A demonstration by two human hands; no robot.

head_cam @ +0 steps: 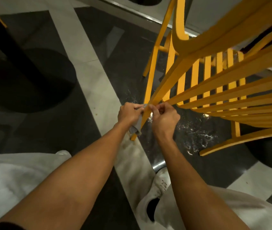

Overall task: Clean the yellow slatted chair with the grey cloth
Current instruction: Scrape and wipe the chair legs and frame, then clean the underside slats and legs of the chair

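The yellow slatted chair [215, 75] is standing on the dark floor ahead and to our right, its slats fanning toward us. We are working on the slim leg [144, 116] at its near corner. The grey cloth [136, 126] is wrapping round that leg, its loose end hanging just below our left hand [128, 113], whose fingers are clenching the cloth against the wood. Our right hand [164, 118] is sitting on the other side of the same leg with its fingers curled in; we cannot tell whether they are pinching the cloth's upper edge or the leg itself. To do this stroke well, we are judging that the cloth should be hugging the leg all round as we are sliding it along the length, with the right hand steadying the frame so the chair is not rocking. Spilled water [196, 133] is glinting just beside the leg, so we are minding our white shoe [160, 181] and the chair's footing
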